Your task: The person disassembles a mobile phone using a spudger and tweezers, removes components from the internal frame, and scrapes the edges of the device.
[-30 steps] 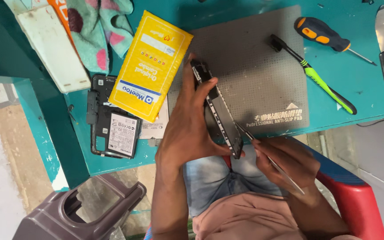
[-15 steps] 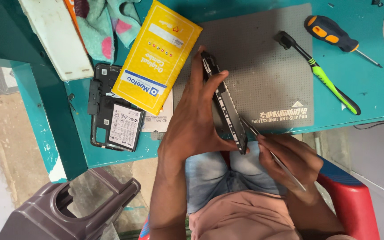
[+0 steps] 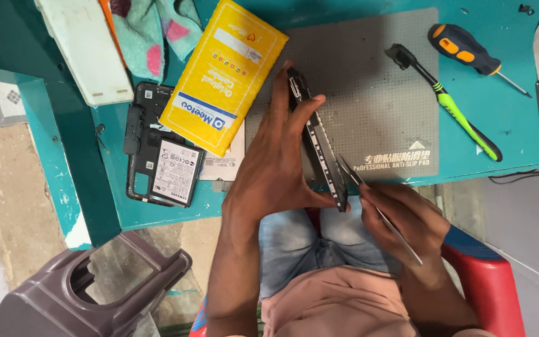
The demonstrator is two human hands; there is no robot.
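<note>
Count taken relative to the grey mat (image 3: 375,93):

- One phone frame (image 3: 317,140), on edge at the mat's near-left part.
- One pair of tweezers (image 3: 375,209), at its near edge.
- One brush (image 3: 444,100), on its right edge.
- One screwdriver (image 3: 469,53), right of it.
- One yellow box (image 3: 223,75), left of it.
- One opened phone body (image 3: 160,156), farther left.
- One cloth (image 3: 151,31), far left.

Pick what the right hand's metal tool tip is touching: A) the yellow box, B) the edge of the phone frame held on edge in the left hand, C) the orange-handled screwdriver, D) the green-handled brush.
B: the tweezers in the right hand point at the lower edge of the phone frame, which the left hand holds on edge over the grey mat.
</note>
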